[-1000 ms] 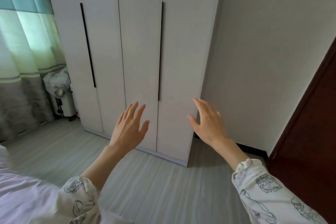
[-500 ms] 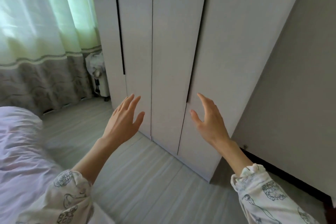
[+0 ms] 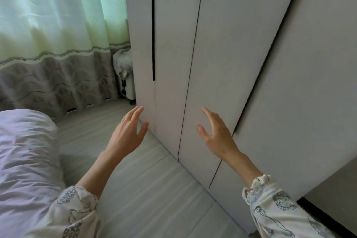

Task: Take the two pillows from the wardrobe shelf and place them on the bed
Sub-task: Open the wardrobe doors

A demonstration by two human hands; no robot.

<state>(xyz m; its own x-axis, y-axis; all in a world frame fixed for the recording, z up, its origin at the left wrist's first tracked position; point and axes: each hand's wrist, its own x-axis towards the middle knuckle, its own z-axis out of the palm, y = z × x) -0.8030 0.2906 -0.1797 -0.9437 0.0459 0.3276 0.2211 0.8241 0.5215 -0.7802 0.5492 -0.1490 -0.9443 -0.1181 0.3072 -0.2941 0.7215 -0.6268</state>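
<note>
Closer now, I see the smooth matte wardrobe point(image 3: 222, 44) doors, shut; left hand point(image 3: 128, 136) and right hand point(image 3: 216, 134) spread, empty; rumpled lilac bed point(image 3: 25, 156) leftward.

A home bedroom, shown by the tall pale-grey wardrobe with closed flat doors and slim black handle strips point(image 3: 222, 44), the rumpled lilac bedding of a bed point(image 3: 25, 160) at lower left, the floor-length green-and-grey curtain point(image 3: 58, 35) over a lit window, and the pale wood-plank floor point(image 3: 154, 189).
</note>
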